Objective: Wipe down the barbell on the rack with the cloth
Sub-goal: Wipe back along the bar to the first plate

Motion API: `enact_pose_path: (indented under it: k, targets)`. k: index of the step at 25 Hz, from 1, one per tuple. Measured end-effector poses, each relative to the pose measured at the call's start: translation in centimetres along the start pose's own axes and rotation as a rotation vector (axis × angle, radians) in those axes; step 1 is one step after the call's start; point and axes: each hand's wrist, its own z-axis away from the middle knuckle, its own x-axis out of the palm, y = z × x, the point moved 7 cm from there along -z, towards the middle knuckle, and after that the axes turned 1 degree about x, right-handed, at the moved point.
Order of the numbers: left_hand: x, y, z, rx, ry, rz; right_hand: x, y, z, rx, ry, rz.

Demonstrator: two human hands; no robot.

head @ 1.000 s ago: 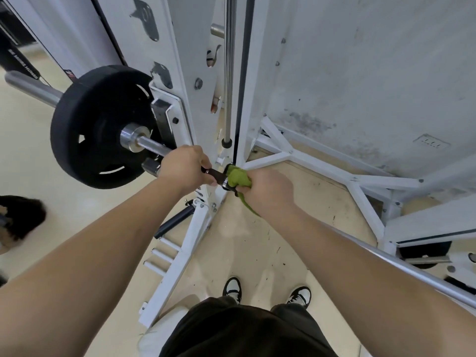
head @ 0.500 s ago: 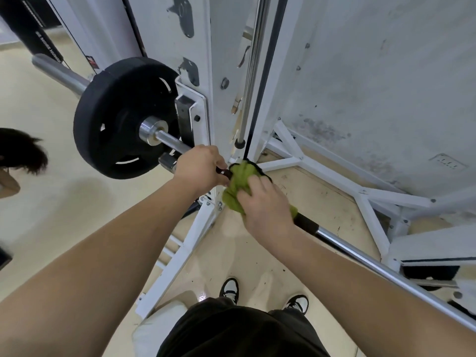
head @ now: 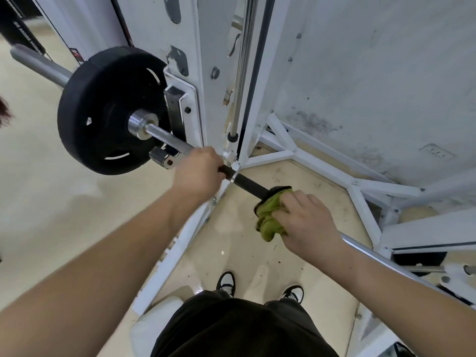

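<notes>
Head camera, looking down: the only lettering, white on a black strip [head: 20,29] far left of the rack upright [head: 206,47], is too blurred to read. The barbell [head: 164,137] lies across the rack, passing just in front of the upright, with a black weight plate [head: 103,112] on its end to the upright's left. The left hand [head: 198,173] is curled round the bar right in front of the upright's foot. The right hand [head: 306,220], further along to the upright's right, has its fingers bent over a bunched green cloth [head: 270,222], clamping it against the bar's black section.
</notes>
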Motion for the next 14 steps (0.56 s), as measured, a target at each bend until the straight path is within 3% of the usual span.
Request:
enact_pose_path:
  k: [3, 6, 10, 14]
  targets:
    - [1.4, 4.7, 6.3, 0.001, 0.2, 0.437, -1.0, 1.1, -1.7, 0.422, -0.076, -0.313]
    - [4.4, 6.9, 10.0, -0.35, -0.019, 0.981, -0.5, -0.6, -3.3, 0.608, -0.218, -0.623]
    - [6.6, 4.5, 11.0, -0.689, -0.106, 1.45, -0.9, -2.2, -3.6, 0.721, -0.257, -1.092]
    - [10.0, 4.1, 12.1, -0.847, -0.268, 1.638, -0.7, -2.1, -3.3, 0.818, -0.313, -1.199]
